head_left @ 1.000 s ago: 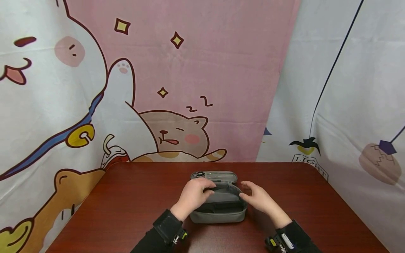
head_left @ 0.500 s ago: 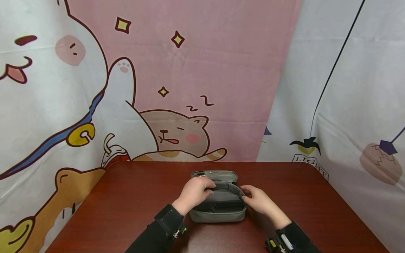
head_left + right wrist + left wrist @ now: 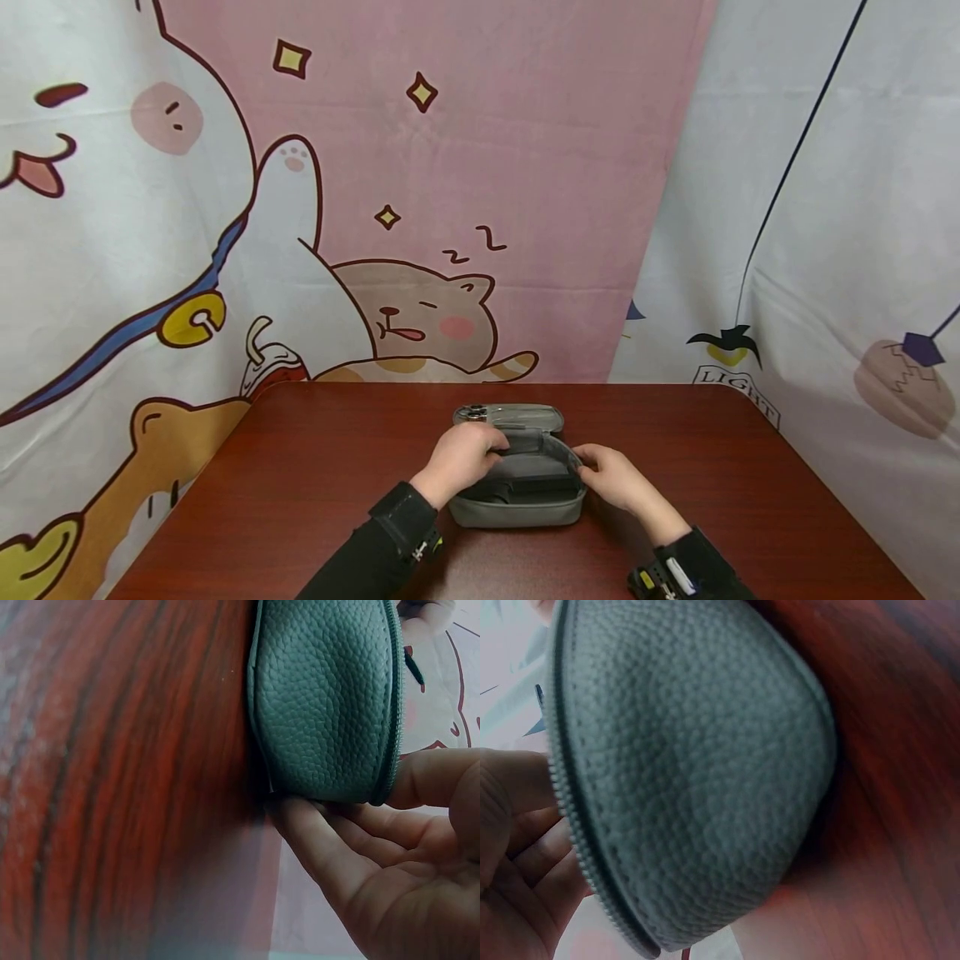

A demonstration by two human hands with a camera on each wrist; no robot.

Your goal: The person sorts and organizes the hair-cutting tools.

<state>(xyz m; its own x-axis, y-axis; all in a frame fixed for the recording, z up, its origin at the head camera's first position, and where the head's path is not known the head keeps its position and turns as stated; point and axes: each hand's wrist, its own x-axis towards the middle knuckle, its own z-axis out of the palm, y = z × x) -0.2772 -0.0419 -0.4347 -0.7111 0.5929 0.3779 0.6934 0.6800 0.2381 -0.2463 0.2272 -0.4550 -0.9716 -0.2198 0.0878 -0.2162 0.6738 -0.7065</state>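
Note:
A grey zippered pencil case [image 3: 517, 517] lies on the table with its lid folded back, in the head view. Over its left part is my left hand [image 3: 462, 457], fingers bent above the opening; some fingertips are hidden, and nothing shows in its grasp. In the left wrist view this hand [image 3: 521, 855] is behind the zip edge [image 3: 574, 817]. At the right end my right hand [image 3: 617, 477] grips the case wall. The right wrist view has the thumb at the zip edge and the other fingers [image 3: 322, 847] against the outside of the pebbled case [image 3: 322, 697].
The folded-back lid [image 3: 525, 417] has a clear pocket with something shiny at its left. A dark strip [image 3: 540, 489] runs inside the case along the front. Reddish-brown tabletop [image 3: 337, 450] surrounds it, with a printed cloth [image 3: 525, 167] behind.
My right hand has moved slightly down and onto the case's right end, taking hold of it. My left hand has hardly moved.

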